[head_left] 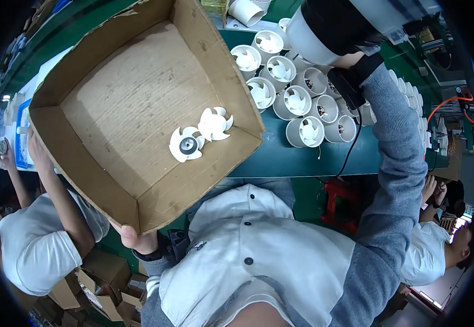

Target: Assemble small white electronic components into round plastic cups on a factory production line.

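My left hand [130, 238] grips the near corner of a large open cardboard box [160, 210], thumb on the outside. The box tilts toward me above the table's left part. Two white plastic fan blades lie inside it: one fan blade [188, 145] shows a dark round hub, and the other fan blade [214, 124] sits beside it. My right hand [349, 60] reaches forward over the table. A big white-and-black cylindrical object [329, 32] covers its fingers, so I cannot see what they hold. Below it stand several white round housings [305, 132], many with white fan blades inside.
The green table [269, 163] carries the housings, and a black cable [351, 150] hangs over its front edge. A red stool [339, 204] stands below. Co-workers sit at the left [41, 245] and right [424, 250]. Open cartons [103, 283] lie on the floor at left.
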Demonstrator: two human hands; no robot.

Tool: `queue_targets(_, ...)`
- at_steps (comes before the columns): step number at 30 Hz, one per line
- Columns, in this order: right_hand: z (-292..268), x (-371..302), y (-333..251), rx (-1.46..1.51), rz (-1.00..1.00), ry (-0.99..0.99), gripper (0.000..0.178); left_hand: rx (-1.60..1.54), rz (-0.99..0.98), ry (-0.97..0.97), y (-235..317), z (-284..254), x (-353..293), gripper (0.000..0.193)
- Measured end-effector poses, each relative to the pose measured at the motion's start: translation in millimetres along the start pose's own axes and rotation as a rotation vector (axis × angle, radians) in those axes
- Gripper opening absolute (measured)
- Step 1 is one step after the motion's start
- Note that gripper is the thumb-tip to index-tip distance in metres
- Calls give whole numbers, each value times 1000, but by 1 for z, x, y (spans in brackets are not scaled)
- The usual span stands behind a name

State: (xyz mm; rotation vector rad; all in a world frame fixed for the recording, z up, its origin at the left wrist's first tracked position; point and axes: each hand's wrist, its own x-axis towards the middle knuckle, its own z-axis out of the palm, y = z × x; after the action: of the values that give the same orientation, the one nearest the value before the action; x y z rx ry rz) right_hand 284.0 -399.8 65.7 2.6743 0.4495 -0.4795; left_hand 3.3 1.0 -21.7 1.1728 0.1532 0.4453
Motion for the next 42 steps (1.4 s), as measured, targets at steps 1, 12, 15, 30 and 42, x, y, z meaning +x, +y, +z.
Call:
queue_targets(1, 6, 7, 3, 1, -8, 3, 38, 1, -6, 0, 2, -2, 0, 73)
queue_targets(12, 93, -80, 32, 312, 34, 95, 40, -13, 1, -25, 2, -5, 0, 74)
queue_targets(15, 80, 32, 50, 403, 51, 120, 41, -10, -8, -22, 2, 1, 3, 75)
queue_targets(30, 148, 121, 99, 646, -35, 363, 41, -35, -3, -18, -1, 5, -1, 74)
queue_targets(42, 5, 19, 2, 148, 45, -48, 33, 2, 14, -11, 3, 16, -1, 76)
